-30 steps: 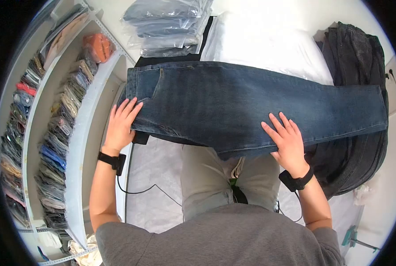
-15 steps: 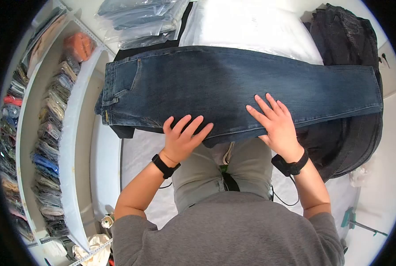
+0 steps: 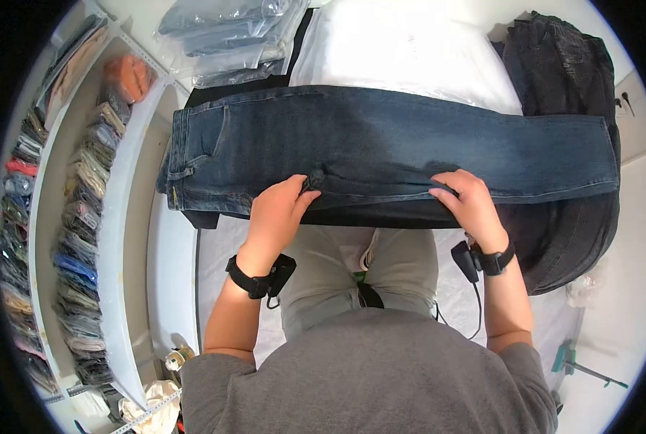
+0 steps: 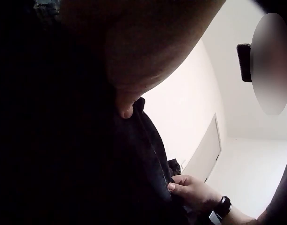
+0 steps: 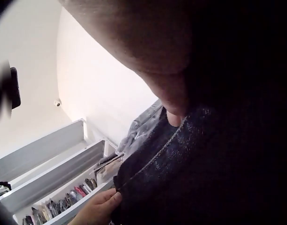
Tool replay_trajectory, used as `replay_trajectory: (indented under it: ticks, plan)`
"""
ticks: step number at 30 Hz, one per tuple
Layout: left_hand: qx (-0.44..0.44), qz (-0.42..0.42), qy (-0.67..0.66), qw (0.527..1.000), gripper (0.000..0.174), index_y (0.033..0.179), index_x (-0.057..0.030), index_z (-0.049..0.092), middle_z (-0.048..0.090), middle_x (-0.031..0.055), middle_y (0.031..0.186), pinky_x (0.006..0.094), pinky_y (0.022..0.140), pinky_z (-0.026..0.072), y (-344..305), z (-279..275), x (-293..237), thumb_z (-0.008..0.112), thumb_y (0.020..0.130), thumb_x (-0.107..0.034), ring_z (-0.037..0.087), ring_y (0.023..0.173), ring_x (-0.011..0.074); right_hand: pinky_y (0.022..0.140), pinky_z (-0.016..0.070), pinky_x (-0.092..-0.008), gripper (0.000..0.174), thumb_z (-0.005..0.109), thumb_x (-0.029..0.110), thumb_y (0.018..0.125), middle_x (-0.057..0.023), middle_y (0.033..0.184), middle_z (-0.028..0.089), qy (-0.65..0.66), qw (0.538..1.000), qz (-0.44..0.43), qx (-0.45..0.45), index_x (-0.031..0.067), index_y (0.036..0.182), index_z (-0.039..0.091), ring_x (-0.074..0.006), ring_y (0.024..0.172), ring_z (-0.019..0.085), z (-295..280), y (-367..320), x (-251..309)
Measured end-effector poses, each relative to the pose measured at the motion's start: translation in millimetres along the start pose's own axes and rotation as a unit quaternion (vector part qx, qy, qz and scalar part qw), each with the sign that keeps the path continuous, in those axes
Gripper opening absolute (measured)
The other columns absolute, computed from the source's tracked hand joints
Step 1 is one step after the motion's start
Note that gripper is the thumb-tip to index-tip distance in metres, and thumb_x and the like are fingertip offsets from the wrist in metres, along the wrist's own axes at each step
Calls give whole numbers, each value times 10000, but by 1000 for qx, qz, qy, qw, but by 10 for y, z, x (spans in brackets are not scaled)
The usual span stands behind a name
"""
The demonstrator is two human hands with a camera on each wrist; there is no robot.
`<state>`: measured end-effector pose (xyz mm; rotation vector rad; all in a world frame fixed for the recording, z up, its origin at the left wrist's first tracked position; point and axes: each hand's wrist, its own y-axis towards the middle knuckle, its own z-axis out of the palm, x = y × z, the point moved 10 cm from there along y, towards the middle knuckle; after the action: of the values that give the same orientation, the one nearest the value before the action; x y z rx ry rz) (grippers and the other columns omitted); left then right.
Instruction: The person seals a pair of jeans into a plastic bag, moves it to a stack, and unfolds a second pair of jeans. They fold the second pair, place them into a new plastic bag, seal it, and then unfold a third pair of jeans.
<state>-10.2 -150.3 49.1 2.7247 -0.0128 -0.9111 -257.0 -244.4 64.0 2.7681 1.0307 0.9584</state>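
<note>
A pair of dark blue jeans lies folded lengthwise across the table, waistband at the left and hems at the right. My left hand pinches the near edge at the crotch between thumb and fingers. Farther along the leg, my right hand pinches the same edge, and the denim between the hands is drawn up in a crease. In the left wrist view the thumb of the left hand presses on the dark cloth. The right wrist view shows the right thumb over the stitched seam.
Bagged garments are stacked at the back left, beside a pile of white plastic bags. Black jeans lie at the right, partly under the blue pair. Shelves packed with bagged clothes stand along the left.
My left hand has moved right from the waistband to the crotch. Both hands, earlier flat on the denim, now pinch its near edge, which is lifted and pulled back over the leg.
</note>
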Motion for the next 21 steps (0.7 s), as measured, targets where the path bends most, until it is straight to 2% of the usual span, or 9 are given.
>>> replay_trajectory:
  ticks: [2,5,8,9,12,16,18,19,21]
  plan:
    - [-69,10,67,995,218,902,-19,578,612,158,744,420,625,473,24,-71,-18,568,889,-237,603,727,346,725,490,-393,231,661,225,812,-142,859,667,3,1000,-16,-7,28,934,662,-334,843,624,-33,91,21]
    - [-49,-20,157,986,249,803,-39,545,599,155,685,427,579,470,90,0,-32,525,918,-258,606,669,339,677,493,-427,306,601,322,856,-144,753,658,-96,993,68,33,19,815,624,-350,741,640,27,216,-24]
    - [-78,-19,167,983,272,740,-59,507,582,144,635,431,553,468,129,-17,-62,511,925,-259,601,624,328,654,497,-435,309,586,317,864,-155,698,643,-280,959,55,6,31,747,596,-336,715,641,104,320,181]
    - [-79,-23,167,982,272,740,-59,507,582,144,635,431,553,468,136,-29,-72,511,925,-259,601,624,328,626,494,-437,297,580,314,865,-160,685,635,-235,972,21,-9,46,736,584,-326,688,639,201,392,367]
    - [-26,-78,129,988,277,819,-38,552,601,185,749,463,625,452,158,18,37,460,941,-269,594,736,372,585,487,-418,307,624,340,833,-132,671,612,-132,983,-90,-95,57,736,556,-312,646,626,469,496,971]
    - [4,-63,68,996,226,919,-43,596,620,166,865,438,704,464,54,-80,118,583,867,-263,595,846,346,562,480,-412,326,642,352,819,-126,639,594,-150,985,-42,-69,64,713,533,-310,624,617,835,715,957]
    - [-69,89,86,990,356,1020,-58,603,603,130,1010,416,805,448,-96,-448,-89,711,743,-253,564,968,319,575,470,-429,301,630,330,840,-137,671,600,-148,988,-19,-39,44,788,549,-337,651,605,866,744,860]
    - [-48,89,124,987,533,1115,-75,590,564,97,1118,417,893,402,-194,-557,43,774,644,-244,522,1051,303,555,465,-423,300,633,322,840,-130,652,595,-143,988,-35,-43,44,776,540,-337,633,603,844,737,885]
    - [-64,84,229,968,541,1156,-114,581,562,75,1131,421,912,376,-365,-832,323,736,656,-249,511,1095,254,554,464,-421,296,634,318,840,-132,653,595,-139,988,-46,-45,43,777,541,-336,635,605,852,737,877]
